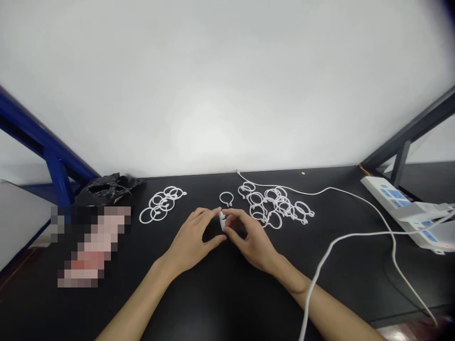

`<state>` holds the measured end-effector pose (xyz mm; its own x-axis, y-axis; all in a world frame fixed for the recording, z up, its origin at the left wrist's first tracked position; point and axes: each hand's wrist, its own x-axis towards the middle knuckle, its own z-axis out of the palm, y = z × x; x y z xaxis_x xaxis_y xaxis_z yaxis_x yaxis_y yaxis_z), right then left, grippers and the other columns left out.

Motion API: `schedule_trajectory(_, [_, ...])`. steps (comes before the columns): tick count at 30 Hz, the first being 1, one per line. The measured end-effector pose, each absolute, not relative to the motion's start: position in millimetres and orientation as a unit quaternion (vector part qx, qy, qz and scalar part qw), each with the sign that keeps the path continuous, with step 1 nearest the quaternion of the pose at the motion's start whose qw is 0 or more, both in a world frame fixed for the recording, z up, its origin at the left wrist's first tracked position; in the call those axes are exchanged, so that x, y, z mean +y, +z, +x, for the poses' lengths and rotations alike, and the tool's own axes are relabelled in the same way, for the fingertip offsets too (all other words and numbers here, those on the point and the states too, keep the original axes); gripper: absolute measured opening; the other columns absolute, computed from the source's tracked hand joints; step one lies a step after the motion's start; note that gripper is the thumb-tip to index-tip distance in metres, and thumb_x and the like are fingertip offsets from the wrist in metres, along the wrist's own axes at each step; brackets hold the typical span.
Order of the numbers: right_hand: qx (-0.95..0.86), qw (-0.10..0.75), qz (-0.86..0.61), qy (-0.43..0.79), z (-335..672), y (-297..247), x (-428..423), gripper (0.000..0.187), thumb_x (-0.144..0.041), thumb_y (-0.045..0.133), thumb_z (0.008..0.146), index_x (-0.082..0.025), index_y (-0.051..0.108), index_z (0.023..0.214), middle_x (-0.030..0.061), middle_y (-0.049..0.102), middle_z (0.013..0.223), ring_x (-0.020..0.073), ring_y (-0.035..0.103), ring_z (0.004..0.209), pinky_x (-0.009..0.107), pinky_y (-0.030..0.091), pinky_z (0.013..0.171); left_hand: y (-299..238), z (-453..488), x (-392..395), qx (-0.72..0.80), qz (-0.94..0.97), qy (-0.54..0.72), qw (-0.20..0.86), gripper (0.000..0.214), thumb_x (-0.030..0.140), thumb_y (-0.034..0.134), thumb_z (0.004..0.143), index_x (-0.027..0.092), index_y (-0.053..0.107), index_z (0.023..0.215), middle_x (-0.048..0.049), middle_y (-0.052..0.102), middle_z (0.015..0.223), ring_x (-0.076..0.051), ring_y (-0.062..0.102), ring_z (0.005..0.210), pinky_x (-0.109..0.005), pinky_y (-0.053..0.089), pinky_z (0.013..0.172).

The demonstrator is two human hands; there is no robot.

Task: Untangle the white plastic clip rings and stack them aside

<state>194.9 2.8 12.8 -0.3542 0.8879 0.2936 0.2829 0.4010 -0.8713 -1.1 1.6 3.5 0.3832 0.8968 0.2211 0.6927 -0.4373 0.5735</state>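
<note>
Okay, right hand: pinching white plastic piece, mid-frame; hold steady.
Left hand: spread, fingertip at top; touch lightly.

wall: plain, pale grey-white, spreading across the upper half of the view
table: smooth black top, its far edge running along the wall
left side: a blue metal beam slanting down toward the table's back corner, with a blue brace under it
right side: a dark grey beam slanting down likewise, also braced
light: a soft bright glow low on the wall's middle, faint sheen on the tabletop
</note>
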Motion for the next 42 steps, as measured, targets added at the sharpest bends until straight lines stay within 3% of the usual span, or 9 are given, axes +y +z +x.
schedule_trajectory(4, [-0.733, 0.399, -0.390, 0.388, 193.7, 12.2, 0.6, 0.034, -0.013, 0.056, 0.088, -0.024, 0.056, 0.120, -0.0006, 0.063, 0.090, 0.0115, 0.063, 0.082, 0.026, 0.053, 0.078, 3.0, 1.1, 1.3, 0.498, 0.796, 0.264, 0.219, 0.039, 0.037, 0.059, 0.090, 0.023, 0.052, 0.125, -0.0057, 0.059, 0.117, -0.022, 0.056, 0.111, -0.038, 0.049, 0.095])
schedule_trajectory(11, [-0.804, 0.374, -0.374, 0.271, 196.6, 4.2, 1.6, 0.016, -0.021, 0.054, 0.094, -0.022, 0.060, 0.108, 0.0043, 0.062, 0.094, 0.0141, 0.063, 0.083, 0.028, 0.053, 0.077, 9.7, 3.5, -1.1, 0.472, 0.818, 0.262, 0.200, 0.036, 0.023, 0.064, 0.083, 0.020, 0.055, 0.118, -0.0049, 0.062, 0.110, -0.022, 0.054, 0.106, -0.040, 0.049, 0.093])
schedule_trajectory(15, [-0.796, 0.395, -0.363, 0.279, 197.6, 4.3, 3.7, 0.004, -0.023, 0.057, 0.093, -0.021, 0.060, 0.093, 0.0026, 0.063, 0.087, 0.0131, 0.063, 0.078, 0.025, 0.052, 0.072, 10.5, 2.6, 0.2, 0.438, 0.838, 0.262, 0.193, 0.039, 0.025, 0.064, 0.086, 0.022, 0.054, 0.123, -0.0034, 0.064, 0.109, -0.021, 0.052, 0.104, -0.039, 0.048, 0.094])
schedule_trajectory(18, [-0.787, 0.405, -0.365, 0.290, 198.2, 5.9, 4.5, 0.009, -0.019, 0.057, 0.093, -0.021, 0.059, 0.084, 0.0009, 0.063, 0.081, 0.0120, 0.062, 0.073, 0.024, 0.051, 0.068, 8.9, 1.0, 1.6, 0.423, 0.847, 0.264, 0.184, 0.040, 0.027, 0.063, 0.088, 0.022, 0.054, 0.127, -0.0036, 0.065, 0.110, -0.021, 0.051, 0.106, -0.039, 0.048, 0.095])
schedule_trajectory(26, [-0.810, 0.387, -0.356, 0.261, 200.1, -3.3, 6.2, 0.013, -0.024, 0.051, 0.097, -0.022, 0.064, 0.096, 0.0030, 0.067, 0.087, 0.0125, 0.065, 0.077, 0.024, 0.051, 0.070, 11.5, 0.5, 0.2, 0.442, 0.840, 0.236, 0.207, 0.038, 0.033, 0.068, 0.085, 0.021, 0.058, 0.120, -0.0038, 0.066, 0.102, -0.022, 0.053, 0.102, -0.039, 0.049, 0.091])
schedule_trajectory(38, [-0.785, 0.373, -0.385, 0.312, 199.3, 3.3, 4.3, 0.015, -0.021, 0.052, 0.094, -0.022, 0.063, 0.085, 0.0003, 0.068, 0.077, 0.0119, 0.064, 0.065, 0.024, 0.052, 0.064, 10.1, 3.3, -0.7, 0.412, 0.862, 0.234, 0.181, 0.030, 0.031, 0.061, 0.090, 0.022, 0.059, 0.118, -0.0039, 0.067, 0.106, -0.022, 0.052, 0.102, -0.037, 0.048, 0.091])
schedule_trajectory(42, [-0.807, 0.365, -0.398, 0.238, 194.1, 1.5, 6.8, 0.016, -0.027, 0.054, 0.095, -0.022, 0.064, 0.107, 0.0047, 0.070, 0.091, 0.0170, 0.066, 0.082, 0.031, 0.055, 0.077, 10.8, -4.7, 4.7, 0.445, 0.854, 0.232, 0.134, 0.037, 0.031, 0.059, 0.090, 0.020, 0.055, 0.126, -0.0056, 0.064, 0.112, -0.023, 0.050, 0.108, -0.039, 0.046, 0.095])
